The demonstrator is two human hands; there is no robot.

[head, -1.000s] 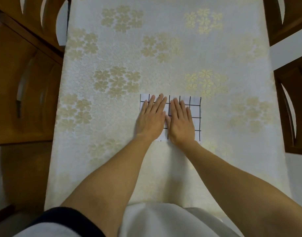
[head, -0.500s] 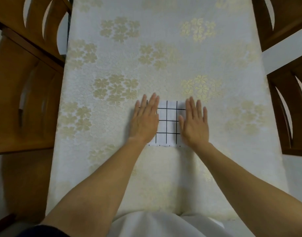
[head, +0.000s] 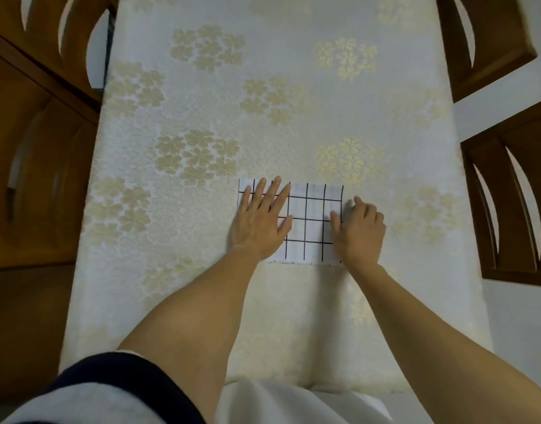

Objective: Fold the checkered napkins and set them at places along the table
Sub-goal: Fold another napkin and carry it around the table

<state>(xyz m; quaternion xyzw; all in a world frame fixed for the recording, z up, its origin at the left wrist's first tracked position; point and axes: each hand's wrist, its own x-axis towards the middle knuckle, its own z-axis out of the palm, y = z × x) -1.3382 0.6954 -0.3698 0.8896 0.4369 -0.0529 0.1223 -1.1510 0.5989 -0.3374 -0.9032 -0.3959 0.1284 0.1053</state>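
Note:
A white napkin with a black checkered grid (head: pixel 309 221) lies folded into a rectangle on the table, a little right of centre and near me. My left hand (head: pixel 261 221) presses flat on its left part with the fingers straight and spread. At the napkin's right edge, my right hand (head: pixel 359 229) has its thumb on top of the cloth and its fingers curled at the edge, pinching it. The napkin's lower left corner is hidden under my left hand.
A cream tablecloth with gold flower clusters (head: pixel 263 96) covers the long table. Wooden chairs stand along the left side (head: pixel 33 148) and the right side (head: pixel 514 209). My white clothing sits at the near table edge.
Both hands slid apart from the napkin's middle toward its sides. The right hand then went from flat to curled at the right edge, while the left stayed flat.

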